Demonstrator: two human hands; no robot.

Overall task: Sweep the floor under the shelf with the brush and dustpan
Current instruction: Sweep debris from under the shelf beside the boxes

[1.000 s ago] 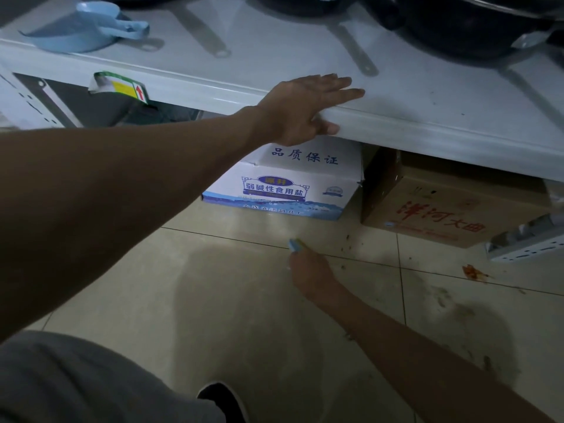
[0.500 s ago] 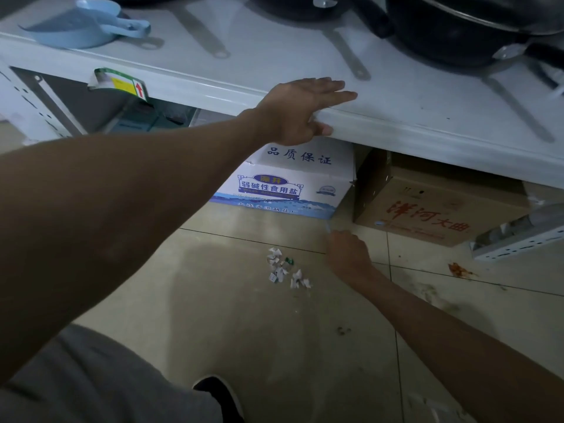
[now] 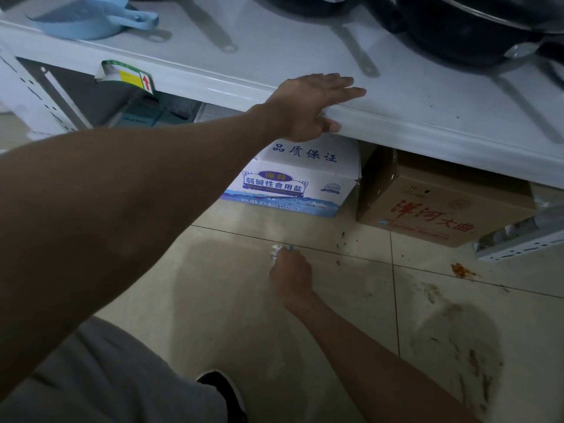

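Observation:
My left hand (image 3: 308, 105) lies flat on the front edge of the white shelf (image 3: 412, 126), thumb hooked under the lip. My right hand (image 3: 291, 273) is down on the tiled floor in front of the shelf, closed around a small brush whose blue tip (image 3: 290, 247) pokes out above the knuckles; the rest of the brush is hidden. A few white paper scraps (image 3: 274, 252) show at the hand's upper left. The light blue dustpan (image 3: 88, 19) rests on the shelf top at the far left, away from both hands.
Under the shelf stand a white and blue carton (image 3: 293, 184) and a brown carton (image 3: 427, 209). A red stain (image 3: 460, 270) and dirty smears (image 3: 457, 346) mark the tiles at the right. A metal bracket (image 3: 518, 236) juts out low right. Black pans (image 3: 473, 29) sit on the shelf. My shoe (image 3: 222, 389) is below.
My right hand swept left from near the gap between the cartons onto the pile of white scraps, which it now mostly covers. My left hand stayed on the shelf edge.

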